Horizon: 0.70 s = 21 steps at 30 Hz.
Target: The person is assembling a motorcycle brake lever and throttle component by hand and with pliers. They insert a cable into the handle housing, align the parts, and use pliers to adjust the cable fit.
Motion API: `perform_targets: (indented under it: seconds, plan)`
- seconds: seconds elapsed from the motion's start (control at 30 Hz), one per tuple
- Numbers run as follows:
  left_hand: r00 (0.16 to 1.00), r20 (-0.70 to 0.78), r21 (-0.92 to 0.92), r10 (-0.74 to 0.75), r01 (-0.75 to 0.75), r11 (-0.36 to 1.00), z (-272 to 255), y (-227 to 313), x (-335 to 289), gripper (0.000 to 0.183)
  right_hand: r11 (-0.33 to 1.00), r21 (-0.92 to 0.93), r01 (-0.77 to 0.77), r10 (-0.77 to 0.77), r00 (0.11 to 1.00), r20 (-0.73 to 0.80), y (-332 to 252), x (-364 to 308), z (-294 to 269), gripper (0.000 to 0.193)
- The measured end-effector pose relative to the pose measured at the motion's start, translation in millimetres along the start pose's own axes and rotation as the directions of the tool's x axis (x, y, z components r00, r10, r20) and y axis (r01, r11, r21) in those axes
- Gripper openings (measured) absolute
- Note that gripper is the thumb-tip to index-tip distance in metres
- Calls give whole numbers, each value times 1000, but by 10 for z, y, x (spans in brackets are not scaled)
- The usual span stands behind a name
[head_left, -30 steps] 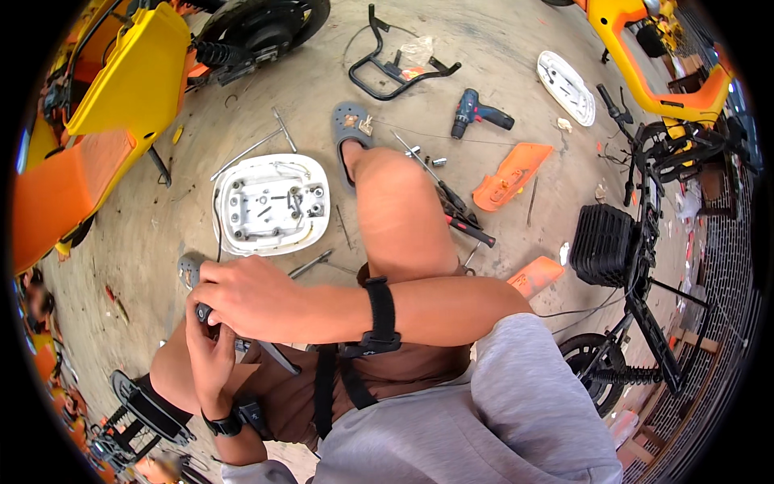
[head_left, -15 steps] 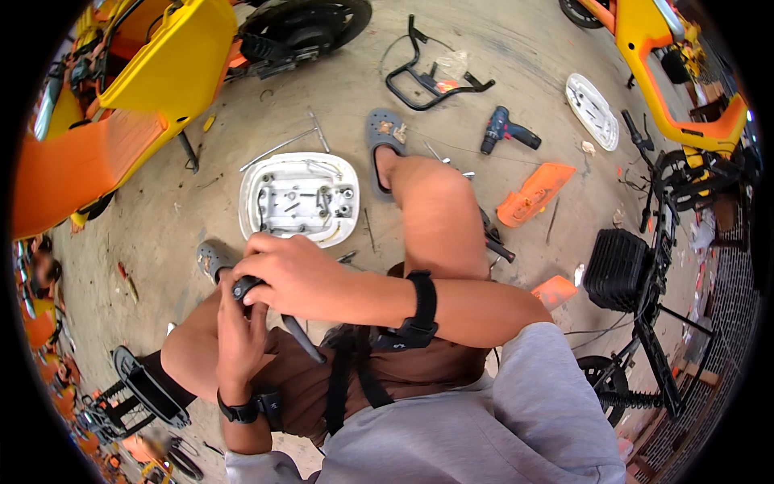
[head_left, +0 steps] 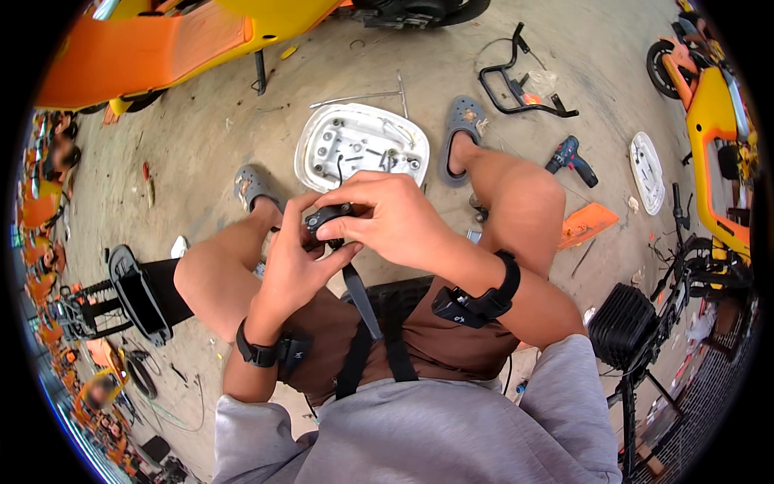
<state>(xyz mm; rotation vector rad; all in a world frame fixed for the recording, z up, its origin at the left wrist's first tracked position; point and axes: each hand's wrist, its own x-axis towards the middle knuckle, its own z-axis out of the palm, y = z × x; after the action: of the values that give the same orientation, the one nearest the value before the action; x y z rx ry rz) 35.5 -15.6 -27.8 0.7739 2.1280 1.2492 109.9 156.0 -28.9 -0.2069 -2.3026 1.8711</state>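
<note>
Between my hands, above my lap, is a black brake lever (head_left: 362,302) with a rounded clamp end. Its blade points down toward my lap, and a thin dark cable rises from the clamp. My left hand (head_left: 292,262) is closed round the clamp from the left, fingers partly hidden behind it. From the other side my right hand (head_left: 395,216) pinches the same clamp, thumb across its front. Just beyond my hands, a white plastic cover (head_left: 305,157) lies on the floor like a tray, holding several bolts and small metal parts.
A T-handled wrench (head_left: 355,99) lies behind the cover. Right of my foot are a cordless drill (head_left: 572,160), a black tubular bracket (head_left: 504,97) and an orange panel (head_left: 588,226). Yellow-orange scooters (head_left: 153,48) stand around; a black basket (head_left: 622,327) is at right.
My view has shifted, so floor items sit farther right. My hands now hold the brake lever more upright, with its clamp uncovered; my right hand no longer covers it from above.
</note>
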Motion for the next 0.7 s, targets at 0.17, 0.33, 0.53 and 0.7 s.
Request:
perform_targets:
  seconds: [0.17,0.33,0.53,0.7]
  plan:
    - [999,18,97,-40,39,995,-33,-10,4,52,994,69,-88,92,995,-47,-84,-14,89,35]
    - [993,83,-7,-80,81,997,-78,95,3,47,985,156,-67,78,995,-63,39,11,135,37]
    - [998,60,-155,34,-25,988,-75,23,-65,42,970,227,-90,109,991,-75,12,34,131,36]
    - [998,44,-48,50,-48,998,-126,7,-63,34,950,299,-92,111,993,-47,-25,50,92,30]
